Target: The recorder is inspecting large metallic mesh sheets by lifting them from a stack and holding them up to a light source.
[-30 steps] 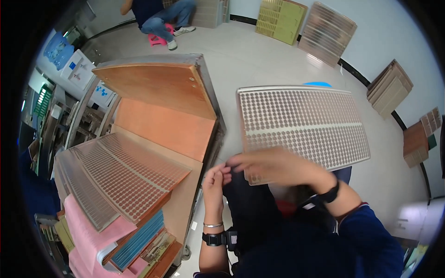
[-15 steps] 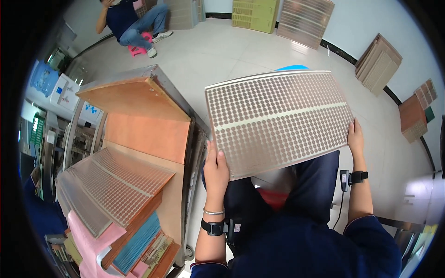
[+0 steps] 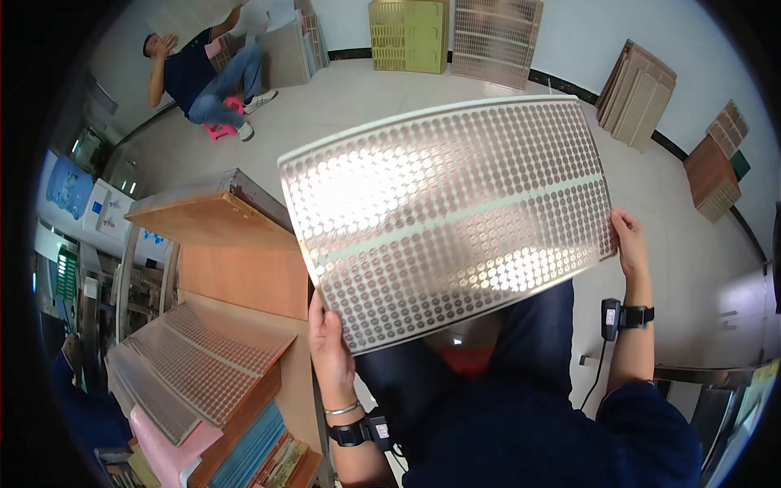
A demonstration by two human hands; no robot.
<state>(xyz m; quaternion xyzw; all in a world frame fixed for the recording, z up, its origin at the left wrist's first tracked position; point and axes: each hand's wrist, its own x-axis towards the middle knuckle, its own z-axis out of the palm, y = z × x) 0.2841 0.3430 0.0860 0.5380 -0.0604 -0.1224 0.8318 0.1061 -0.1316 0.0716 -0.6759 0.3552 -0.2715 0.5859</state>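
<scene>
the left hand grasped the dotted panel by its left edge near the lower corner, thumb on the upper face, and the right hand clasped the right edge, also toward the lower corner. between them the panel was held tilted above the person's knees, a pale strip dividing its rows of dots, with glare across the upper left. to the left, similar dotted sheets lay on a wooden stand, near a pink sheet and blue sheets. farther off, a co-worker sat on a pink stool, and a yellow-green panel leaned against the wall.
</scene>
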